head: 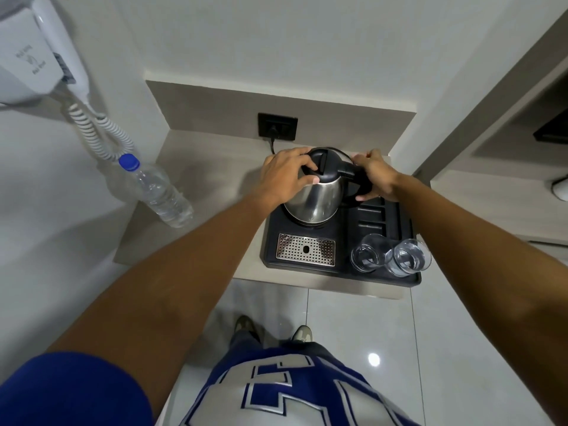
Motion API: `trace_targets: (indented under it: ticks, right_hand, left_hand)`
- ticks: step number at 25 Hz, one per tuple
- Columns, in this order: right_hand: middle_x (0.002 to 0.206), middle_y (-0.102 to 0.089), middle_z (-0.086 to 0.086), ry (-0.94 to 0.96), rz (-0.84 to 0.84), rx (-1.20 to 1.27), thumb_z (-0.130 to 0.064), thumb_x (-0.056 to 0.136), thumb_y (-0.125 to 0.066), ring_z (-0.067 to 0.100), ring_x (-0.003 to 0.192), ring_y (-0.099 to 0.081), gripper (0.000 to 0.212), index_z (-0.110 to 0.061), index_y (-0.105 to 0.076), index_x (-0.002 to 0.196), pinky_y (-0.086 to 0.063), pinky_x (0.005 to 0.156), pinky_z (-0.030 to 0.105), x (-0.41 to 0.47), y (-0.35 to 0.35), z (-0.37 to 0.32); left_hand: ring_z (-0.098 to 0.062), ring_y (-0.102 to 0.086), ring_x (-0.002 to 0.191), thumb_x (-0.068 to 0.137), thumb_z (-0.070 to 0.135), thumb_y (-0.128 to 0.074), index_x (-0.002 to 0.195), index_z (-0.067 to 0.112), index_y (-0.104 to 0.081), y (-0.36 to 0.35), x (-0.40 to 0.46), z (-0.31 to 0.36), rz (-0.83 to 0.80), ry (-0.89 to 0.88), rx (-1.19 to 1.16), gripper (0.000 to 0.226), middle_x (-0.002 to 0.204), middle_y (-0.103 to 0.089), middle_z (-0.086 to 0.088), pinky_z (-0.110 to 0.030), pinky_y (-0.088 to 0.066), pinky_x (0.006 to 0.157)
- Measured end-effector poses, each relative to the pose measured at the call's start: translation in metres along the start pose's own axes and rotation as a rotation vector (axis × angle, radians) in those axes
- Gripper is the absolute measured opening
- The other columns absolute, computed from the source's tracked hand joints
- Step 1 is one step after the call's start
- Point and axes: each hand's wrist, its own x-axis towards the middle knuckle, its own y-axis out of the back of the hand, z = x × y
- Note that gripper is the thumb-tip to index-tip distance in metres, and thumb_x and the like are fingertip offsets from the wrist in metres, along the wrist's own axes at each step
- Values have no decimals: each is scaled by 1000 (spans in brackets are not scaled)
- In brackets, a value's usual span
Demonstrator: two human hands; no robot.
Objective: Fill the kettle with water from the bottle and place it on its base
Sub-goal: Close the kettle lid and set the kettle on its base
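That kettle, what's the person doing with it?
The person has both hands on a steel kettle that stands on a black tray on the counter. The left hand rests on its black lid, and the right hand grips the handle. A water bottle with a blue cap on stands untouched on the counter to the left, so no water seems to have been poured yet. Two empty glasses sit at the tray's front right corner.
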Motion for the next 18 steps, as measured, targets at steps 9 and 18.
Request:
trace_targets:
  ticks: [9,18]
  right_hand:
    - [93,-60,3,75,76,169,-41,99,-50,21,90,-61,25,-20,-58,90,-58,79,43,-13,5,36]
    - [114,-59,11,117,72,-114,-39,103,-40,26,103,-53,39,-8,-58,119,-43,79,39,-18,10,24]
  left_hand:
    - [-21,-43,135,85,42,-69,113,31,-65,-6,-8,12,43,70,-4,30,152,-43,7,-46,-30,108]
    - [-21,-35,140,87,41,-68,115,29,-64,-9,-8,10,51,59,4,31,153,-42,6,-48,-25,114]
